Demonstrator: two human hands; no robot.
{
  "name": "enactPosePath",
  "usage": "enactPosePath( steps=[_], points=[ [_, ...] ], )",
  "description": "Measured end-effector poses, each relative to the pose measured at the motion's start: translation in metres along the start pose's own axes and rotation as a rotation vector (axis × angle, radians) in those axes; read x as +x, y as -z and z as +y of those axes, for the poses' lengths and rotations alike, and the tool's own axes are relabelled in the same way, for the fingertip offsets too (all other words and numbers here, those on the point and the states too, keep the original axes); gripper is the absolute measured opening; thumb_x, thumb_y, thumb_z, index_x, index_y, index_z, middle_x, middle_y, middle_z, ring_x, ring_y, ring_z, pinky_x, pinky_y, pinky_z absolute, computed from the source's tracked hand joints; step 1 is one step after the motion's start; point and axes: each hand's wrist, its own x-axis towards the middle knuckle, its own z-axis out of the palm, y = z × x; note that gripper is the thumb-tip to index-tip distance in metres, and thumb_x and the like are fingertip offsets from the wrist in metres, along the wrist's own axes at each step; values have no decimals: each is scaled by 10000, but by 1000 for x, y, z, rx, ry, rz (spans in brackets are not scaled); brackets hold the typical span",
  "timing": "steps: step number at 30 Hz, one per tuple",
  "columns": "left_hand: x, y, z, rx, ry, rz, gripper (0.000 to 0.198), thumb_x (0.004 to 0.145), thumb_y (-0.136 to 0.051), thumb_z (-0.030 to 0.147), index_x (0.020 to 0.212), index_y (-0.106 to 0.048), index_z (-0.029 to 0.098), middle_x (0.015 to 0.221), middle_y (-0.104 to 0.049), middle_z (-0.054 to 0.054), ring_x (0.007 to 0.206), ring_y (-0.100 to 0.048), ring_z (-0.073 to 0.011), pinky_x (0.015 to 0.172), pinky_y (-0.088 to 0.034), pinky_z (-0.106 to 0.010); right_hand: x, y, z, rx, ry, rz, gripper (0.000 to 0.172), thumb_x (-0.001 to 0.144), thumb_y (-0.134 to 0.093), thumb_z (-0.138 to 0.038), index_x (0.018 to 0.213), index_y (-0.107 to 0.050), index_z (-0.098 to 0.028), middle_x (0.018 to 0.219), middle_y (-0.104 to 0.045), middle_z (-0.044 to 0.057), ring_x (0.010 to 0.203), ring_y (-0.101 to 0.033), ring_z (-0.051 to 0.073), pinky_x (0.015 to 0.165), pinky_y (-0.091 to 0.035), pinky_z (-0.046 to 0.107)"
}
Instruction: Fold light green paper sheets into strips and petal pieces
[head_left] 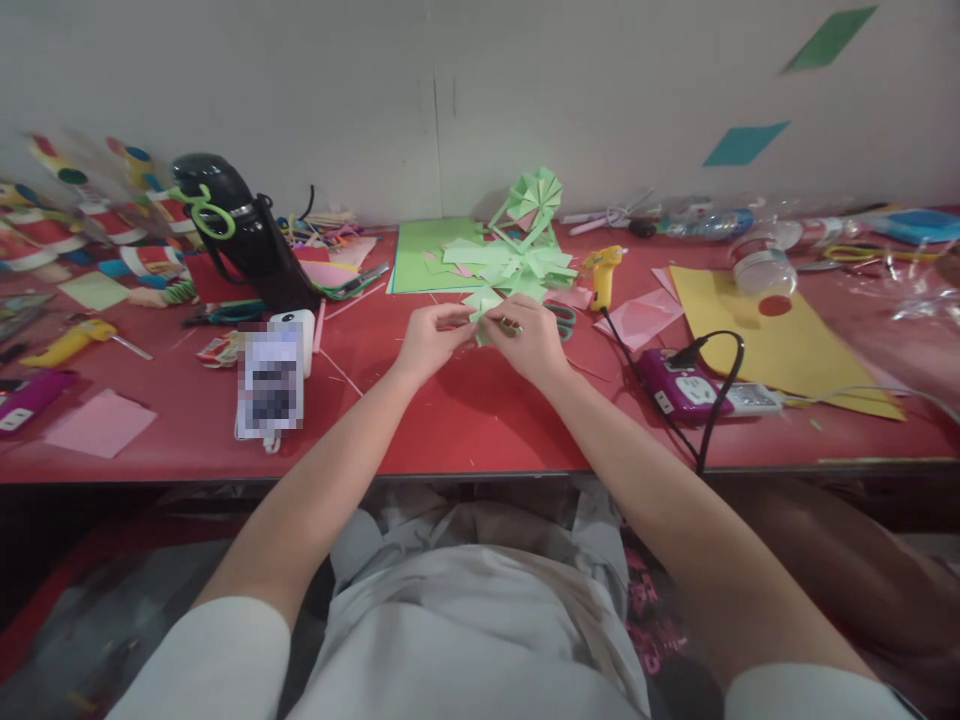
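Between my fingertips, over the red table, is a light green piece of paper [484, 300]. My left hand [437, 342] pinches its left side. Closed on the right side is my right hand [529, 338], its fingers bent and partly hiding the paper. Just behind lie green folded paper pieces [514, 262], spread like leaves. A round pleated green paper shape [535, 194] stands at the back on paper strips. Grey-green scissor handles [564, 318] stick out beside my right hand; their blades are hidden.
A yellow glue gun [603, 278] stands to the right, its cord running near a purple power strip [681, 388]. At left are a black bottle [244, 230] and a phone [271, 385]. Yellow paper [795, 345] and a plastic bottle [761, 268] lie farther right.
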Motion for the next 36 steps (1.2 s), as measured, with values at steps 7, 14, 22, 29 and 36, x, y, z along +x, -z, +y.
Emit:
enactPosePath(
  steps=[7, 14, 22, 29, 36],
  points=[
    [-1, 1, 2, -28, 26, 9, 392, 631, -890, 350, 932, -759, 135, 878, -763, -75, 835, -717, -202, 826, -627, -403, 0, -2, 1, -13, 19, 6, 162, 891, -590, -238, 798, -717, -203, 811, -668, 62, 785, -604, 193, 741, -486, 327],
    [2, 2, -1, -11, 22, 15, 334, 670, -864, 337, 924, -760, 145, 869, -765, -66, 811, -726, -196, 795, -634, -384, 0, -1, -2, -13, -6, -10, 157, 891, -592, -259, 805, -715, -213, 819, -664, 64, 777, -594, 195, 758, -492, 340],
    [3, 1, -1, -76, 55, 52, 230, 693, -820, 274, 861, -745, 136, 815, -748, -49, 729, -704, -153, 777, -625, -349, 0, -2, -3, -4, 17, -30, 151, 889, -585, -241, 850, -730, -222, 866, -668, 67, 823, -594, 201, 795, -490, 354],
    [8, 6, -4, -59, -73, 93, 237, 743, -765, 273, 938, -739, 142, 845, -752, -54, 763, -718, -162, 795, -618, -342, 1, -2, -5, -58, 79, -15, 206, 917, -611, -375, 929, -780, -258, 976, -642, 81, 903, -580, 221, 876, -467, 422],
    [10, 10, -6, 104, -260, 121, 332, 809, -717, 353, 1082, -731, 165, 973, -764, -80, 835, -734, -187, 814, -615, -333, 2, 0, 1, 40, -70, 119, 149, 853, -704, -374, 871, -714, -227, 1105, -604, 90, 1088, -568, 249, 978, -445, 460]
  ],
)
